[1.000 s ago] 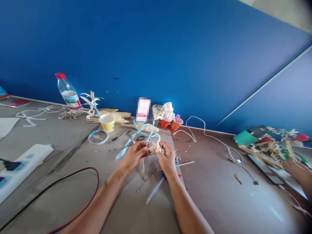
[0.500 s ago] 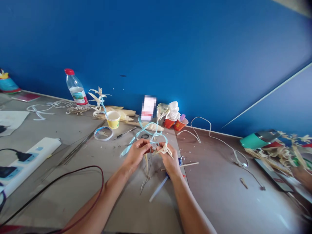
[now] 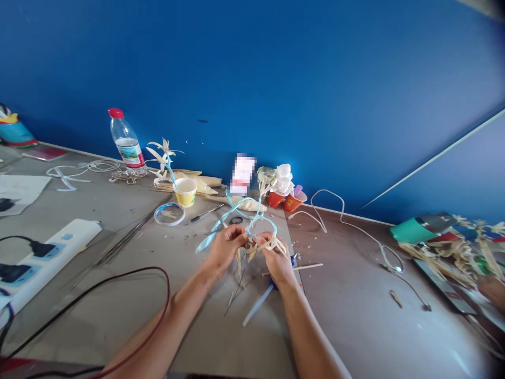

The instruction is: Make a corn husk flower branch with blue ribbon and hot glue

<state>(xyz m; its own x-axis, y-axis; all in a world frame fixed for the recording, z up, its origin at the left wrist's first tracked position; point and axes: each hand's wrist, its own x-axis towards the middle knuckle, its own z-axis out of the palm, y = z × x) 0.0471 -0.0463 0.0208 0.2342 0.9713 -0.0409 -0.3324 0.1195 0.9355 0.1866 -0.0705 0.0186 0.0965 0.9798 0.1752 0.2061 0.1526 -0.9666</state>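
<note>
In the middle of the head view, my left hand (image 3: 225, 248) and my right hand (image 3: 276, 259) meet with their fingertips almost touching. Both are closed in a pinch on a thin light blue ribbon (image 3: 205, 243), which loops up above the fingers and trails off to the left. Pale dried husk strips (image 3: 279, 245) hang over my right fingers, and another husk piece (image 3: 238, 266) dangles below the left ones. Thin dark wires (image 3: 235, 296) stick down between the hands. The exact spot being pinched is mostly hidden by the fingers.
Behind the hands stand a yellow paper cup (image 3: 185, 197) with a husk flower, a water bottle (image 3: 128, 145), a phone (image 3: 242, 173) and red cups (image 3: 294, 201). A tape roll (image 3: 169, 223), a pen (image 3: 203, 214), a glue stick (image 3: 257, 306) and a power strip (image 3: 74, 237) lie around. Another person's hand (image 3: 491, 288) is far right.
The view has shifted slightly. My fingers have moved a little at the ribbon, and the husk strips over the right hand sit differently. Both hands keep their pinch.
</note>
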